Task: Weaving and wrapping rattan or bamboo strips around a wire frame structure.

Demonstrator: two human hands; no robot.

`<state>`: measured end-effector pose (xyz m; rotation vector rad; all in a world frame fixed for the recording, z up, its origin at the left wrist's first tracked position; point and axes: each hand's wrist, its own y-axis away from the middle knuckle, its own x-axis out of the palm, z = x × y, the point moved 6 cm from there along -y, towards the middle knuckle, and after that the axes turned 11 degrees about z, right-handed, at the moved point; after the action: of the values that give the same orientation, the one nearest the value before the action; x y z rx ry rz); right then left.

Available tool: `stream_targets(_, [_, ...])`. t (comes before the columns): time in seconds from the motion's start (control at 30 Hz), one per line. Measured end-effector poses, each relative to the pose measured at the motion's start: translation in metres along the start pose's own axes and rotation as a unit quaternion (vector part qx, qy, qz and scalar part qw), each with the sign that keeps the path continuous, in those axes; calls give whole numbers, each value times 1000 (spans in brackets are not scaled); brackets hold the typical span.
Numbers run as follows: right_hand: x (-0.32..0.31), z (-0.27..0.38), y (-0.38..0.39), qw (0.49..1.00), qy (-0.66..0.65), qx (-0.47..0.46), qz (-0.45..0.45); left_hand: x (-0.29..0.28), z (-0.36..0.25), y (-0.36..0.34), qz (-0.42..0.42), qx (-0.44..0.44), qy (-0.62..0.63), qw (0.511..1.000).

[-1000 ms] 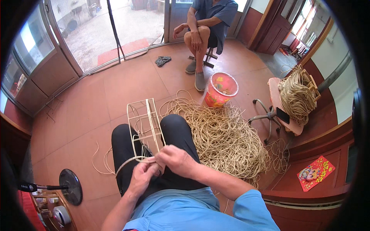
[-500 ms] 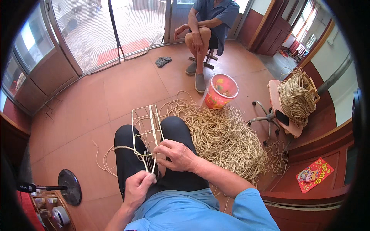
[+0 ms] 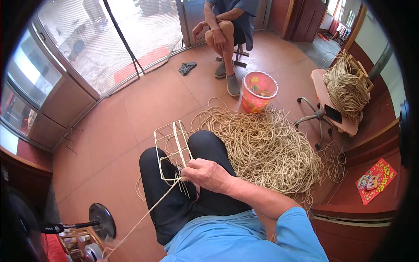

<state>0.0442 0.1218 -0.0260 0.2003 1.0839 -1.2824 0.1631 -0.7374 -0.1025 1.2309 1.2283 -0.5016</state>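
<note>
A box-shaped, cream-coloured open frame (image 3: 158, 150) of thin rods, like a basket frame, rests on my knees. My right hand (image 3: 208, 175) is closed at its near right corner, fingers pinched where a cord meets the rods. From there the pale cord (image 3: 150, 210) runs taut across my left thigh to the lower left edge of the view. My left hand is out of sight beyond that edge. Several loose strands hang between my thighs, just below the frame.
A large heap of tangled cord (image 3: 275, 153) lies right of my legs, a red bucket (image 3: 257, 94) behind it. A person (image 3: 229, 32) sits opposite. At right, a wheeled chair (image 3: 317, 87) carries more cord and a phone (image 3: 333, 114). A fan base (image 3: 102, 220) stands at left.
My left hand has left the frame's near end, moving down and left out of view, and the cord now stretches that way. My right hand stays at the corner. The view has shifted slightly.
</note>
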Motion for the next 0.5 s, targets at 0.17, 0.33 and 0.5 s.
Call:
stream_targets(0.17, [2,-3,0,998,-56,13,-2,-20,-19,-25,-36,-68,-158,984])
stream_targets(0.33, [-3,-2,-1,975,-142,172,-8,8,-262,-79,-29,253,188,948])
stream_targets(0.5, [-1,-1,-7,972,-158,176,1,61,-567,105,224,362,334,841])
